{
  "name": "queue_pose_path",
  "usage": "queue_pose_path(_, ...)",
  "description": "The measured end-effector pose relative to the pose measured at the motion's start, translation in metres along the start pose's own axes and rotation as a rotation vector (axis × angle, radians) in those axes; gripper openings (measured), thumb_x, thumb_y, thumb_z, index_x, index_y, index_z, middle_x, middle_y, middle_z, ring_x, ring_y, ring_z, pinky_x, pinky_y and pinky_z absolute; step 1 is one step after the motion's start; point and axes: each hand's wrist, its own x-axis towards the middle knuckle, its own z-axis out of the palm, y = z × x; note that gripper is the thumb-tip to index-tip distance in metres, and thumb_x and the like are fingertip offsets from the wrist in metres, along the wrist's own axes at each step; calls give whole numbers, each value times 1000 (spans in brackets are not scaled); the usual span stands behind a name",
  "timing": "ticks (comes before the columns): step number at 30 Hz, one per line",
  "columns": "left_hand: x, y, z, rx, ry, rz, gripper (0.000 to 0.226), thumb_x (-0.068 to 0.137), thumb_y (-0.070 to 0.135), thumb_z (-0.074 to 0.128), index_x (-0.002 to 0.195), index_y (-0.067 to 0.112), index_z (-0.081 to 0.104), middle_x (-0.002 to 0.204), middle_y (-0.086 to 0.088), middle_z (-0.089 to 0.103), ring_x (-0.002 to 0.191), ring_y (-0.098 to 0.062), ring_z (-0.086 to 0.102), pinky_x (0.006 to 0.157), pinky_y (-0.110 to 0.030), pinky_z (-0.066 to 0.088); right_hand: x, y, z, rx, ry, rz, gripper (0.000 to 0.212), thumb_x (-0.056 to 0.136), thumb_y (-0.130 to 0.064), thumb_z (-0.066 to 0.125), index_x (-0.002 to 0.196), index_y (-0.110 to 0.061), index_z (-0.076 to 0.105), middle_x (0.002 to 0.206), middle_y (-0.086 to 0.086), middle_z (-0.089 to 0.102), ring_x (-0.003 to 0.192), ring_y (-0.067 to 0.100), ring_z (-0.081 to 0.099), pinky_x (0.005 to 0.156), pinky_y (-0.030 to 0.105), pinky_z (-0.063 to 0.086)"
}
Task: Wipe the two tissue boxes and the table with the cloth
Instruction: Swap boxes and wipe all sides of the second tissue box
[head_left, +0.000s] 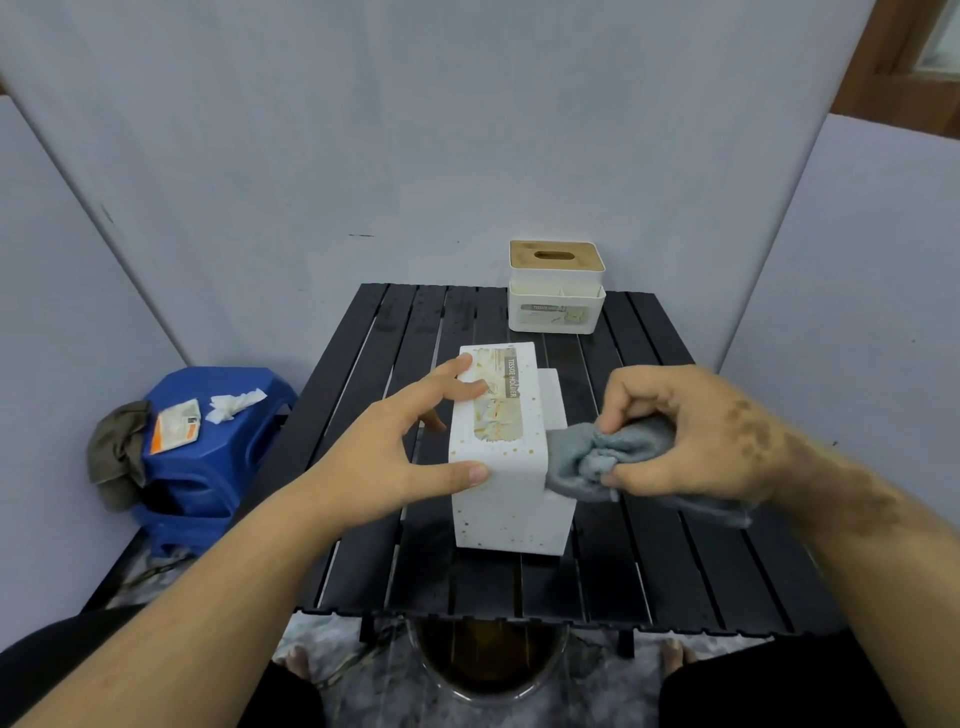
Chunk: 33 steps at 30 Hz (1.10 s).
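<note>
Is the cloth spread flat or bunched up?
Bunched up: the cloth is crumpled in the right hand against the near tissue box.

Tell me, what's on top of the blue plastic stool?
On the blue plastic stool lie a crumpled white tissue, an orange-and-white packet and an olive cloth draped over its edge. Anything under the cloth is hidden.

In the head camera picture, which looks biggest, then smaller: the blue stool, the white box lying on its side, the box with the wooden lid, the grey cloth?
1. Blue plastic stool and white tissue box on its side: look alike; the box is nearer.
2. White tissue box with wooden lid, farther away.
3. Bunched grey cloth, partly hidden.
</note>
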Motion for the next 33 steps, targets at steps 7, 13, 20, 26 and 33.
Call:
queue_pose_path(7,0,2,-2,1,-7,4,73,68,61,76,137,49,55,159,36,33,114,-2,59,91,-16,39,19,3,66,222,460,-3,28,70,-6,83,81,-13,58,80,-2,74,77,15,72,71,30,60)
queue_pose_path(13,0,3,-2,2,-13,-13,73,68,62,76,136,50,55,158,39,32,114,-2,59,94,-16,38,10,4,15,129,22,30,28,73,-3,82,86,-11,60,87,0,77,82,14,74,77,26,58)
queue_pose_path(20,-2,4,-1,13,-6,-11,74,68,63,75,137,50,53,158,41,30,113,-1,58,89,-8,39,12,1,49,134,291,-42,25,70,0,80,81,-11,61,77,-2,75,75,12,73,69,24,58)
queue_pose_path(26,-1,4,-1,-5,-27,-8,71,69,60,75,136,51,54,158,39,31,113,-5,58,90,-10,38,8,7,15,73,110,4,25,71,-2,81,82,-13,61,81,-2,76,77,15,73,76,34,59)
queue_pose_path(33,-2,4,-1,15,-19,-1,72,68,62,72,137,50,52,159,37,32,112,-3,57,86,-1,37,15,4,49,194,221,-42,26,72,1,81,83,-6,59,84,2,76,80,16,74,76,33,60)
